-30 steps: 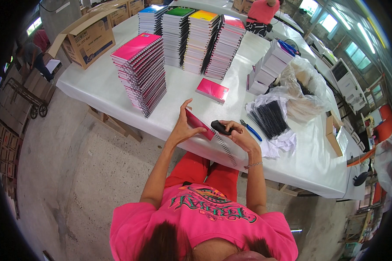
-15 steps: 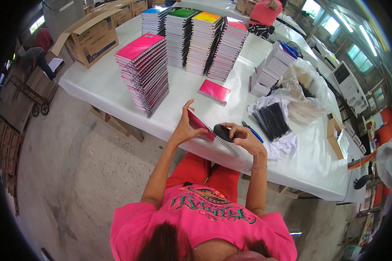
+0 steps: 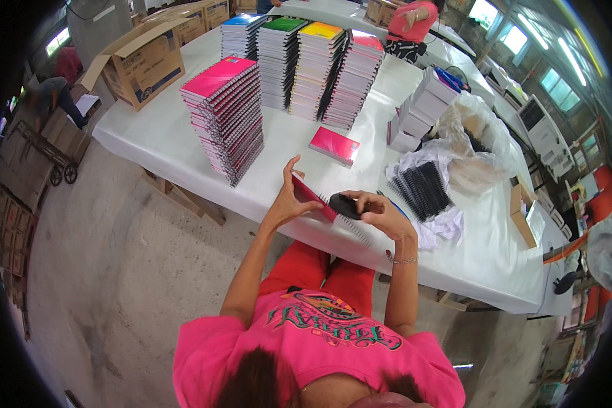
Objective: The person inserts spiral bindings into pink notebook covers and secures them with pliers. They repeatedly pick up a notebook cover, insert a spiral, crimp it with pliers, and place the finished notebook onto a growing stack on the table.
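My left hand (image 3: 285, 204) grips a pink-covered notebook (image 3: 311, 196) on edge at the table's front, thumb on the near side. A thin spiral wire (image 3: 355, 230) runs along the notebook's edge, its loose end sticking out toward me. Between the fingers of my right hand (image 3: 389, 219) is a black rounded tool (image 3: 345, 206), held against the wire at the notebook's edge; its exact kind does not show. Just beyond the left hand stands a tall stack of pink spiral notebooks (image 3: 224, 115). A small pink pad of sheets (image 3: 334, 145) lies farther off.
Stacks of blue, green, yellow and red-topped notebooks (image 3: 316, 68) stand at the back. To the right lie black binding coils (image 3: 423, 190) on paper, blue-handled pliers (image 3: 396, 206) partly hidden, plastic bags (image 3: 479, 143) and white blocks (image 3: 425, 102). A cardboard box (image 3: 143, 68) sits at the left corner.
The black tool has shifted slightly left and tilted in my right hand, which now covers more of the pliers. My left hand holds the notebook almost unmoved.
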Demonstrator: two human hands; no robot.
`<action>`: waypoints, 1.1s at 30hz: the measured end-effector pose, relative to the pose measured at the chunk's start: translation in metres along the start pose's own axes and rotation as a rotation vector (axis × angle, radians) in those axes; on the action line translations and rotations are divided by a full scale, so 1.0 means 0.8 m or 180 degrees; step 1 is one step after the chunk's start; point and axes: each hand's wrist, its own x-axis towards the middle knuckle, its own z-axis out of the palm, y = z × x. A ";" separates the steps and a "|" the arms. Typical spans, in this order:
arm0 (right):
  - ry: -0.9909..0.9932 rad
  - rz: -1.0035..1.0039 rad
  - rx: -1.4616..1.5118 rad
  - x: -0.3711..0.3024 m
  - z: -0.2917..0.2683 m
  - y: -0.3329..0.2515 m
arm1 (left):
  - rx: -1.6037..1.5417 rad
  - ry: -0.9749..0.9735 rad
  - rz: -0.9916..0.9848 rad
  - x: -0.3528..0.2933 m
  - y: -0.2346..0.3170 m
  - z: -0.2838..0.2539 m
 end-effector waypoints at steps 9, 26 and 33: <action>0.0086 0.0358 0.0387 0.013 -0.006 0.003 | 0.0044 -0.0131 -0.0126 0.004 -0.004 -0.003; 0.0622 0.1037 -0.1866 0.053 -0.006 -0.003 | 0.0005 -0.0173 -0.0048 0.003 0.005 -0.003; 0.0409 0.0665 -0.0613 0.044 0.010 -0.007 | -0.0036 -0.0245 -0.0127 0.003 -0.001 -0.003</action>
